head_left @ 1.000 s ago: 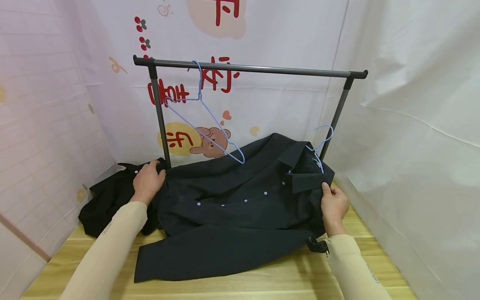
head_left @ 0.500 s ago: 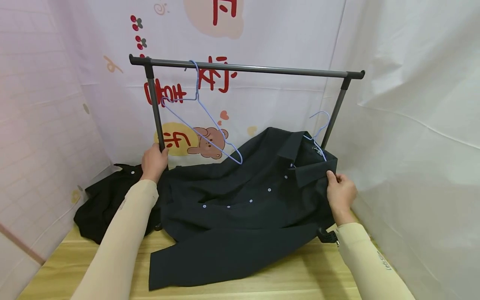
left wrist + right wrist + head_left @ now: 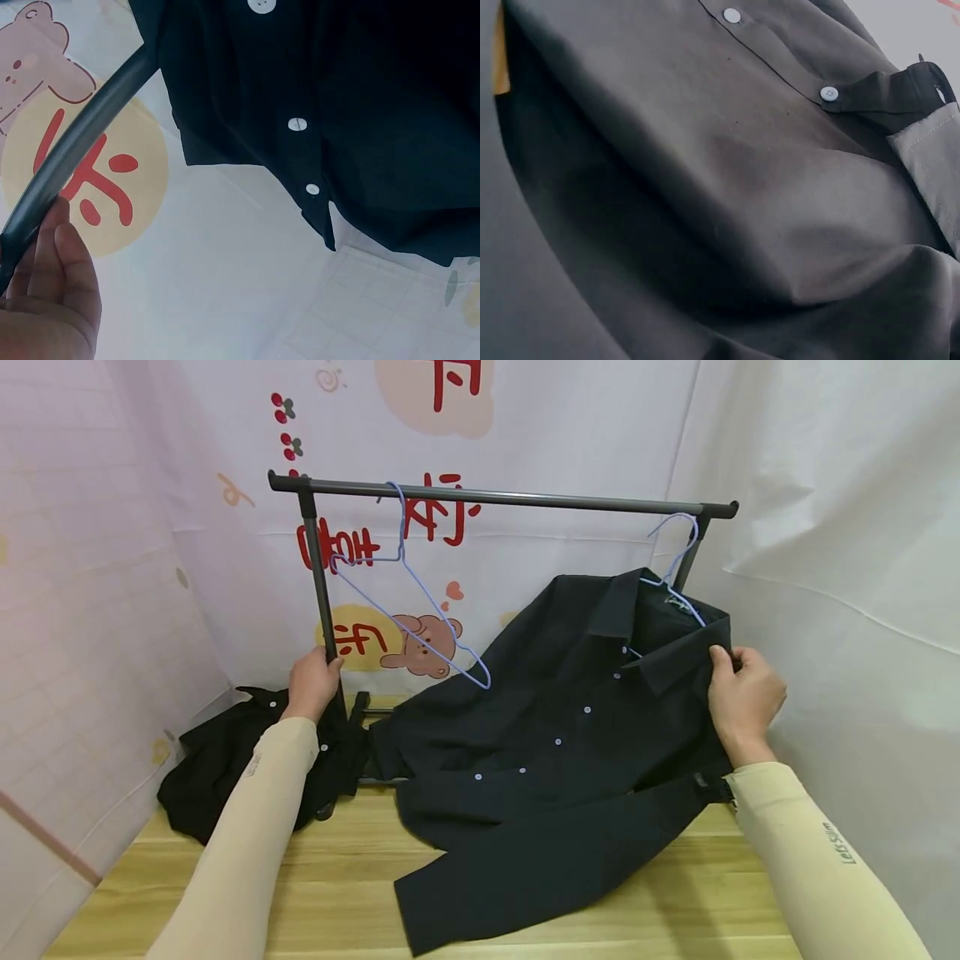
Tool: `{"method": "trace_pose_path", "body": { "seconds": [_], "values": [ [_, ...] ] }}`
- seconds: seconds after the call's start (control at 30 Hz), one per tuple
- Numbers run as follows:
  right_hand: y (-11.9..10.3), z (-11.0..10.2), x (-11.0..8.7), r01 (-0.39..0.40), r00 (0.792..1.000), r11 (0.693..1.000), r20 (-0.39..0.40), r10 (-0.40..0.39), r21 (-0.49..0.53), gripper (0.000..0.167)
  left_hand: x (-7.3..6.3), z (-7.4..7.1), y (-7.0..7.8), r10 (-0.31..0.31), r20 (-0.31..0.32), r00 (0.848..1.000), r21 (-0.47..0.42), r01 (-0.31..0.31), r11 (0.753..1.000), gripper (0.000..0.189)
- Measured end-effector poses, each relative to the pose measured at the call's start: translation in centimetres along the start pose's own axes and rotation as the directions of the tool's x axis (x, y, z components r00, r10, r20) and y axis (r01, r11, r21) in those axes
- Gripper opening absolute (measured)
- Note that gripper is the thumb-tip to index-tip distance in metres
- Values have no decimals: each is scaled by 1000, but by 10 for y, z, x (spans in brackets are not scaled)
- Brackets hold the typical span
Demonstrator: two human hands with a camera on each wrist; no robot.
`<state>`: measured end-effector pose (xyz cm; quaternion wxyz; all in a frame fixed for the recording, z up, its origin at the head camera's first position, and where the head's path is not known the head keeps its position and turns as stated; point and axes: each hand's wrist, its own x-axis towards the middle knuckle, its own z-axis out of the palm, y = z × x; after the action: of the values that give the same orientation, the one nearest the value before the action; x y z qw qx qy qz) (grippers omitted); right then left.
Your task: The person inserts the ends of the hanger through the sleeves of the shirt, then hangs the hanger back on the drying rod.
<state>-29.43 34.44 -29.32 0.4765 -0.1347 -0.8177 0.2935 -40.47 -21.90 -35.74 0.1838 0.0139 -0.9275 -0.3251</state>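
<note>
A black button-up shirt (image 3: 540,710) with white buttons is raised at its collar on the right, its sleeve trailing over the table. Inside the collar sits a blue wire hanger (image 3: 684,556), its hook just below the rack's bar and overlapping the right post. My right hand (image 3: 746,702) pinches the shirt at the shoulder beside the collar. In the right wrist view, dark shirt cloth (image 3: 705,172) fills the picture and hides that hand. My left hand (image 3: 311,685) grips the left post (image 3: 320,585) of the clothes rack; the left wrist view shows its fingers (image 3: 75,262) against the post.
A second blue hanger (image 3: 442,597) hangs bare and tilted from the bar (image 3: 510,497). Another black shirt (image 3: 217,760) lies crumpled at the left of the wooden table (image 3: 337,877). White printed cloth (image 3: 562,410) stands behind, with a white sheet (image 3: 847,568) on the right.
My right hand has lifted the shirt and its hanger up and to the right, bringing the hook near the bar. My left hand has moved from the crumpled shirt to the rack's left post.
</note>
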Motion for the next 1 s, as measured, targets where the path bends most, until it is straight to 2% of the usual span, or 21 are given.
{"method": "trace_pose_path", "body": {
  "seconds": [0.13,0.27,0.4,0.57,0.73,0.83,0.93,1.0],
  "values": [
    [-7,-13,19,53,998,998,-21,-53,-35,44,-2,0,2,-6,4,1000,-5,6,1000,31],
    [-15,-24,38,73,997,995,-29,-75,-72,46,-3,-1,4,-7,12,1000,-13,7,1000,32],
    [-26,-37,60,69,997,989,-30,-74,-133,47,-3,-2,5,-13,18,1000,-13,13,1000,31],
    [-42,-51,81,64,998,976,20,-61,-207,50,-3,-4,5,-24,17,1000,-17,24,1000,30],
    [-54,-52,88,87,996,953,55,-74,-290,53,-2,-5,4,-11,18,1000,-24,11,1000,30],
    [-57,-46,87,149,988,926,85,-127,-347,54,-1,-5,3,-8,17,1000,-31,9,999,30],
    [-56,-38,80,244,967,886,161,-195,-393,50,0,-4,3,-17,18,1000,-28,17,999,29],
    [-53,-33,74,293,950,865,230,-213,-408,46,0,-3,4,-20,29,999,-25,21,999,29]
  ]
}}
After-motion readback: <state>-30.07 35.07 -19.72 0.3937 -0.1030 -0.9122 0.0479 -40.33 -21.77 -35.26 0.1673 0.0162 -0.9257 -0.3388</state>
